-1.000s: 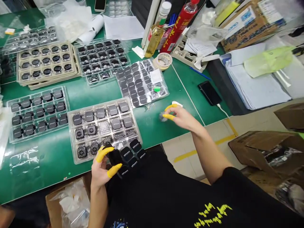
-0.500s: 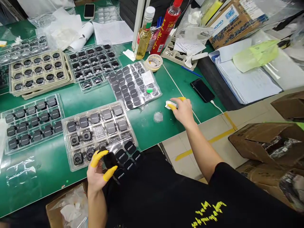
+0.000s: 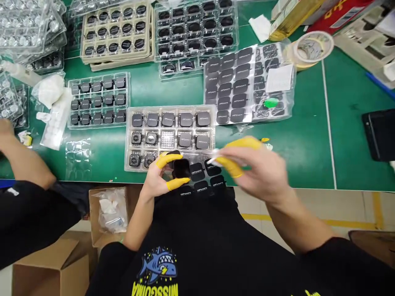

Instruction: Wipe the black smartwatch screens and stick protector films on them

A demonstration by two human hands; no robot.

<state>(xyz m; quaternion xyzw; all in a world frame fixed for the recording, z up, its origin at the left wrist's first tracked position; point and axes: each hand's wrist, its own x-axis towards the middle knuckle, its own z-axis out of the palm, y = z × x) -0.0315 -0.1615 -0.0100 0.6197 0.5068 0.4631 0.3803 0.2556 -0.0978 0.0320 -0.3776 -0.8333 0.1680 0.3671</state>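
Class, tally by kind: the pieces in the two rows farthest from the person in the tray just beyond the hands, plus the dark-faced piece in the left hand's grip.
Grey square-topped pieces: 7
Pieces showing a round disc: 2
Dark-faced piece in the left hand: 1
Total: 10

Person wore a black short-sleeved top [image 3: 210, 250] with a blue shark print [image 3: 159, 265] beside yellow lettering [image 3: 156, 289]. Left hand [image 3: 157, 177] and right hand [image 3: 259, 168] both had yellow finger cots [image 3: 178, 183].
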